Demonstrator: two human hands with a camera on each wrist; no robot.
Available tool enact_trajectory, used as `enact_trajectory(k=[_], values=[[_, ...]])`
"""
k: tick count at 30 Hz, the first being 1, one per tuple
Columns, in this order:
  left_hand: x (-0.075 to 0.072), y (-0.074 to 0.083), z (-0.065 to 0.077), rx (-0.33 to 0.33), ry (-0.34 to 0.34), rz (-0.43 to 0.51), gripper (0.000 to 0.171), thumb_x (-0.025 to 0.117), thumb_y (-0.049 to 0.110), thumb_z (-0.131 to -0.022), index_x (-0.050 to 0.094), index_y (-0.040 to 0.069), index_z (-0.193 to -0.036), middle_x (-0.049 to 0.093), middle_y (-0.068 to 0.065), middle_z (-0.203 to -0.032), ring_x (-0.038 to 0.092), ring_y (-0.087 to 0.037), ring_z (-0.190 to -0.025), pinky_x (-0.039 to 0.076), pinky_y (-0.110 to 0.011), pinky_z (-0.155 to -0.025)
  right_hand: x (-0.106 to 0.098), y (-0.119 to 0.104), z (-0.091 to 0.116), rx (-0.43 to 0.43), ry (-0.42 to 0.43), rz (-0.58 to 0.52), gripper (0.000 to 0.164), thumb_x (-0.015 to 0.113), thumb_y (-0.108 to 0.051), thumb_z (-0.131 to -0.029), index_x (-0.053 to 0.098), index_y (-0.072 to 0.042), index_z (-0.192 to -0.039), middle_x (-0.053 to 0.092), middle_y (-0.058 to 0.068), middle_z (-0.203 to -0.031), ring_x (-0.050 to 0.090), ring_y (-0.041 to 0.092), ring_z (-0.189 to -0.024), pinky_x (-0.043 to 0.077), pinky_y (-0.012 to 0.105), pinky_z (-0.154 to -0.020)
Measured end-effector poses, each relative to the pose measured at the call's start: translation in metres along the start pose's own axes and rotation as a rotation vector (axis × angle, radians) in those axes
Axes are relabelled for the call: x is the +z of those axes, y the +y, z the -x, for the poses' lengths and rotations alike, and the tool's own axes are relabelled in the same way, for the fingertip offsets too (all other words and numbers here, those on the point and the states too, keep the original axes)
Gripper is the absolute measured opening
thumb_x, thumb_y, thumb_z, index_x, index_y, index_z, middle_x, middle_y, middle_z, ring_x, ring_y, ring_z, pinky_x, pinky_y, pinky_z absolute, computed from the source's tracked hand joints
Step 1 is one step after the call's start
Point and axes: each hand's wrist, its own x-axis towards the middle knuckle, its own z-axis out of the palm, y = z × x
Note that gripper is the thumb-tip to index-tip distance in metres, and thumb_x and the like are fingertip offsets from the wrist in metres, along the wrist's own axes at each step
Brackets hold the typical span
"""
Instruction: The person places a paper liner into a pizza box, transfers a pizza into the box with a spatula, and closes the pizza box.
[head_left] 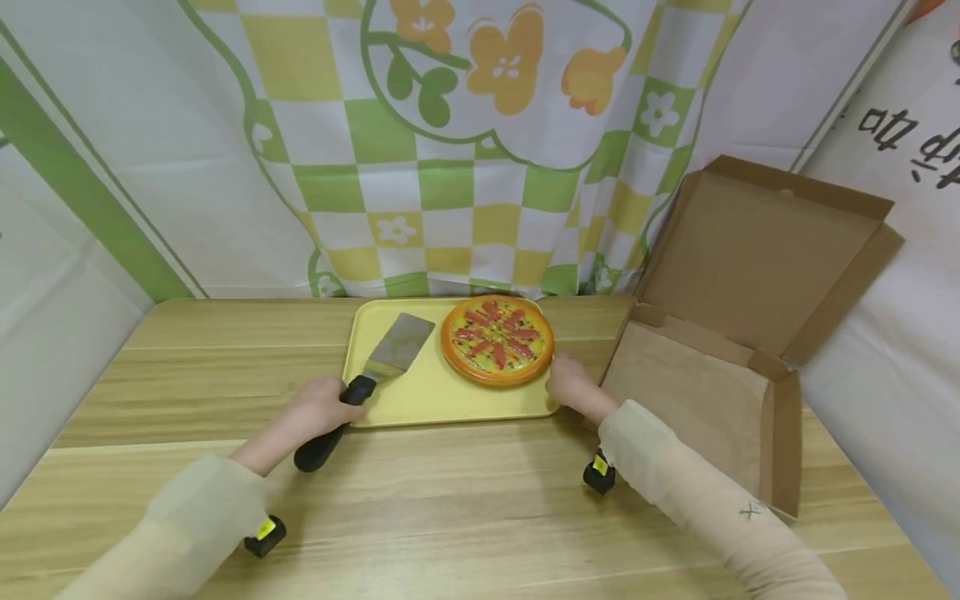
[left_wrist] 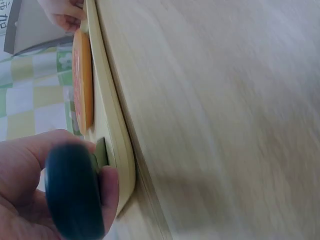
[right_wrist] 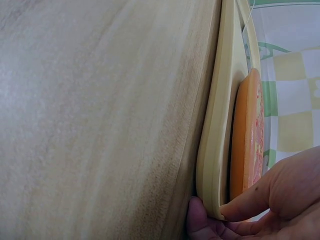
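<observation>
Head view: nearest is the spatula's black handle point(head_left: 315, 452), angled from near left to far right over the table point(head_left: 420, 517). Left hand point(head_left: 322, 410) is grasping it, beside the near-left corner of the yellow tray point(head_left: 420, 404); left wrist view shows thumb and fingers round the grip.

Right hand point(head_left: 573, 385) is pinching the tray's right rim, near corner, thumb on top and finger below per right wrist view.

Farther in, the blade point(head_left: 401, 343) is over the tray's left part; can't tell if it lies flat on it. Pizza point(head_left: 497, 342) sits on the tray's right part, right of the blade, with a strip of bare tray between.

Key relation: blade's long axis points far-right, passing left of the pizza rather than at its middle. Right hand is nearer the pizza, just beside its near-right edge; contact there unclear.

Right of tray: open cardboard box point(head_left: 682, 400), lid point(head_left: 757, 258) raised. Checked curtain point(head_left: 446, 229) behind everything.
</observation>
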Motion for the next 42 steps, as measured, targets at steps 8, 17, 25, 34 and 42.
enact_trajectory(k=[8, 17, 25, 34, 42], values=[[-0.010, -0.013, -0.002, 0.030, 0.004, -0.021, 0.023, 0.060, 0.016, -0.079, 0.054, -0.006, -0.080, 0.051, -0.009, -0.067, 0.048, -0.019, -0.058, 0.040, -0.029, -0.052, 0.073, 0.068, -0.094, 0.021, 0.046, 0.046, 0.043, 0.054, -0.011, -0.077, 0.037, 0.006, -0.112, 0.049, 0.013, -0.089, 0.049, 0.024, -0.066, 0.042, 0.031, -0.049], [-0.017, -0.017, -0.005, 0.037, 0.024, -0.108, 0.022, 0.062, 0.016, -0.079, 0.052, -0.003, -0.076, 0.047, -0.007, -0.064, 0.044, -0.019, -0.056, 0.036, -0.028, -0.050, -0.019, -0.021, 0.019, 0.043, -0.004, 0.004, 0.040, 0.047, -0.001, -0.079, 0.037, 0.014, -0.114, 0.051, 0.021, -0.094, 0.049, 0.027, -0.069, 0.044, 0.031, -0.055], [-0.017, -0.028, -0.007, 0.115, 0.103, -0.159, 0.018, 0.062, 0.011, -0.075, 0.049, 0.000, -0.074, 0.045, -0.005, -0.062, 0.043, -0.018, -0.054, 0.034, -0.026, -0.048, -0.039, -0.039, 0.041, 0.076, -0.051, -0.030, 0.045, 0.046, 0.001, -0.083, 0.031, 0.017, -0.122, 0.051, 0.025, -0.102, 0.051, 0.029, -0.073, 0.046, 0.033, -0.057], [-0.027, -0.036, -0.004, 0.148, 0.112, -0.216, 0.019, 0.063, 0.012, -0.078, 0.056, -0.003, -0.085, 0.051, -0.005, -0.065, 0.044, -0.017, -0.055, 0.033, -0.027, -0.048, -0.072, -0.072, 0.083, 0.104, -0.067, -0.035, 0.041, 0.047, 0.004, -0.082, 0.035, 0.020, -0.118, 0.050, 0.027, -0.104, 0.052, 0.032, -0.083, 0.048, 0.037, -0.070], [-0.040, -0.043, -0.004, 0.216, 0.145, -0.321, 0.020, 0.068, 0.015, -0.076, 0.060, 0.001, -0.086, 0.058, -0.005, -0.071, 0.048, -0.018, -0.060, 0.039, -0.032, -0.052, -0.005, -0.006, 0.010, -0.008, 0.015, 0.037, 0.041, 0.048, -0.004, -0.081, 0.038, 0.013, -0.118, 0.051, 0.023, -0.104, 0.051, 0.030, -0.081, 0.047, 0.036, -0.068]])
